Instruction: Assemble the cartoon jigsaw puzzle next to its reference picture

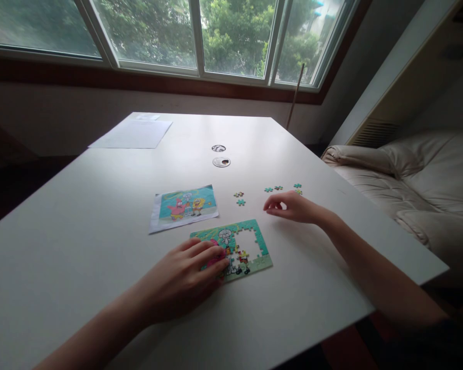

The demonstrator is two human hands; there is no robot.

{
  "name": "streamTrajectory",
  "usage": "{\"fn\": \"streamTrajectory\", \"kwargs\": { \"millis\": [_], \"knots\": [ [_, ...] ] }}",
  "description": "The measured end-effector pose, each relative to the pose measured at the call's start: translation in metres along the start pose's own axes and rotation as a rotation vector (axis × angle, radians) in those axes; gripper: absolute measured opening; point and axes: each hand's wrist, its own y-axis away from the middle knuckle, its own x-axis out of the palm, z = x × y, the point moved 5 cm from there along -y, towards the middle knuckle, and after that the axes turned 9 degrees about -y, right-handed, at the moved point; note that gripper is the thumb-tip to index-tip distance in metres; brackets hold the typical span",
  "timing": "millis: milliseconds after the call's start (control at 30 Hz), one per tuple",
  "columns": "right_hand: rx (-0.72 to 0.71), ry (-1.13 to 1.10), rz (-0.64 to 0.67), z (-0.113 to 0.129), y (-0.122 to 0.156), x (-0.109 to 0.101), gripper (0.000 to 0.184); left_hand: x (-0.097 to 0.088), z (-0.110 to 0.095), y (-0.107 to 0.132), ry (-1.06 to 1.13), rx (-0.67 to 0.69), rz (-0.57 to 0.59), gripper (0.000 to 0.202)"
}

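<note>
My left hand [195,267] lies flat over the left part of a jigsaw puzzle [260,254], its fingers stretched out and covering some of the picture. The puzzle shows cartoon figures on green and teal, and a gap at its upper right bares the white table. To the right and above it, my right hand [293,206] is low over the table, thumb and fingertips brought together in a pinch. Whatever may be between those fingertips is too small to make out. Loose puzzle pieces [241,203] lie beyond the puzzle, and more pieces [278,188] lie just past my right hand.
A printed reference picture [187,204] of the same figures lies behind the puzzle on the white table [81,246]. Farther back are two round discs [221,162] and paper sheets [133,134]. A pale sofa [428,174] stands at the right, below windows [235,36].
</note>
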Motion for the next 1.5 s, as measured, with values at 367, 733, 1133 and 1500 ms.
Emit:
{"fn": "streamTrajectory", "kwargs": {
  "millis": [367,733,1133,1500],
  "knots": [
    [0.233,0.274,-0.294,-0.076,0.017,-0.057,0.023,0.007,-0.001,0.006,0.011,-0.029,0.050,0.034],
    [0.196,0.224,-0.301,-0.066,0.008,-0.044,0.019,0.003,0.000,0.001,0.003,-0.008,-0.007,0.026],
    [-0.117,0.080,-0.075,-0.011,-0.069,0.010,0.021,0.002,0.000,0.000,0.007,0.005,0.025,0.025],
    [0.030,0.159,0.144,-0.007,-0.102,0.020,0.016,0.004,0.001,0.002,0.022,-0.023,0.034,0.026]
  ]
}}
